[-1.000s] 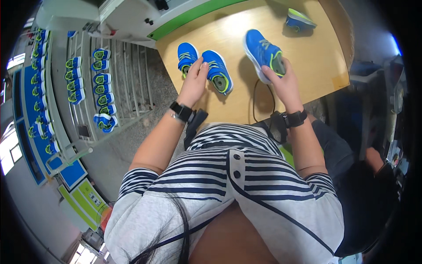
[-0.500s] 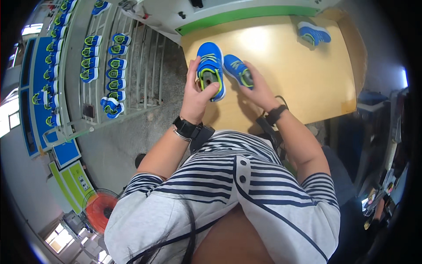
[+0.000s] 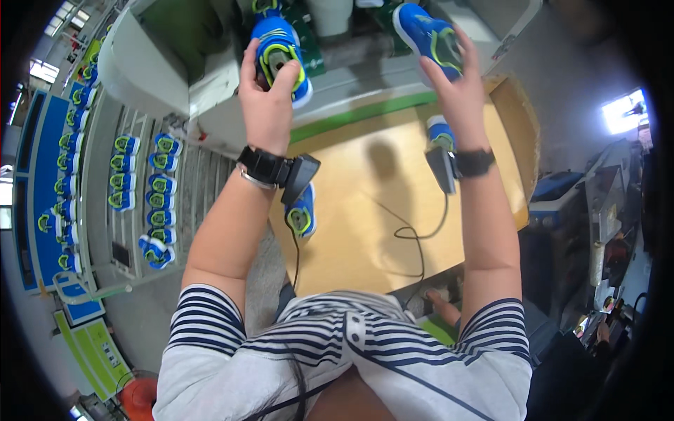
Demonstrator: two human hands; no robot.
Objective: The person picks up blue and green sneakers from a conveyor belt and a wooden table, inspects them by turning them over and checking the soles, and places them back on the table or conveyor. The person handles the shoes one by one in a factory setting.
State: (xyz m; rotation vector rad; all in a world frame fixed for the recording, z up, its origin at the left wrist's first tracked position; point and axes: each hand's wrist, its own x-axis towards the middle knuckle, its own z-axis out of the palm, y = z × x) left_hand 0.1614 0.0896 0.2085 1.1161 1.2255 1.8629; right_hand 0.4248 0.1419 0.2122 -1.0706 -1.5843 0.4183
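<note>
Both hands raised, each gripping a blue shoe.

Left hand [image 3: 267, 105] clasps one blue shoe [image 3: 281, 49]; right hand [image 3: 460, 91] holds another shoe [image 3: 427, 31], above the wooden table [image 3: 365, 231].

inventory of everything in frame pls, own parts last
shoe in left hand: 1, blue with lime trim, raised over the machine
shoe in right hand: 1, blue and lime, raised at top right
shoes on table: 2, blue; one at the left edge, one behind the right wrist
table: 1, tan wood, centre
cable: 1, black, across the table
rack shoes: many, blue and lime, in rows on the left
machine: 1, grey with green, top
wrist units: 2, black, left wrist and right wrist
left hand: gripping a shoe
right hand: gripping a shoe
</note>
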